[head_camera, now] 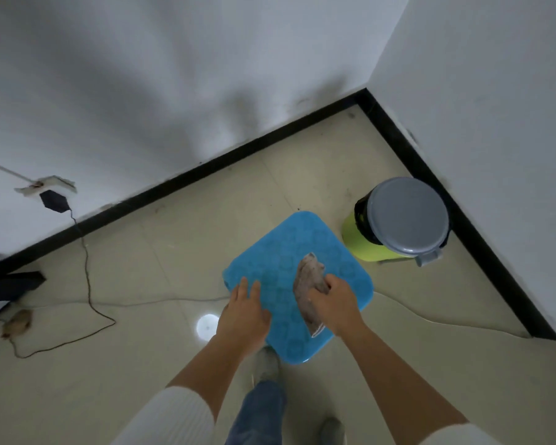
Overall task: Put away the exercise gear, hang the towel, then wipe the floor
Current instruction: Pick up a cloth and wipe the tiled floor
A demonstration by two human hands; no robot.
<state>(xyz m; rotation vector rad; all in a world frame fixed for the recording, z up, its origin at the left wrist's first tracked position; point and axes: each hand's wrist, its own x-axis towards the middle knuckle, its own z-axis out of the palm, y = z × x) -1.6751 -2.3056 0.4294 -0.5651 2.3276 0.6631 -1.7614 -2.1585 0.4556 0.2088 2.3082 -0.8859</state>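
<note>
The right hand [331,300] grips the grey cloth [308,284] over the blue stool [283,261]; the left hand [243,311] is open, beside it.

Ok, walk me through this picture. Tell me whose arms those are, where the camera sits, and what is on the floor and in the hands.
There is no machine here. The camera is worn on a person's head and looks down, so the two bare arms are the wearer's own.

The right hand grips a grey cloth over a blue stool. The left hand hovers open at the stool's near left edge, holding nothing.

Beside the stool, in the corner, stands a green bin with a grey lid. A thin black cable trails across the tiled floor on the left. Below are the wearer's jeans and shoes.
</note>
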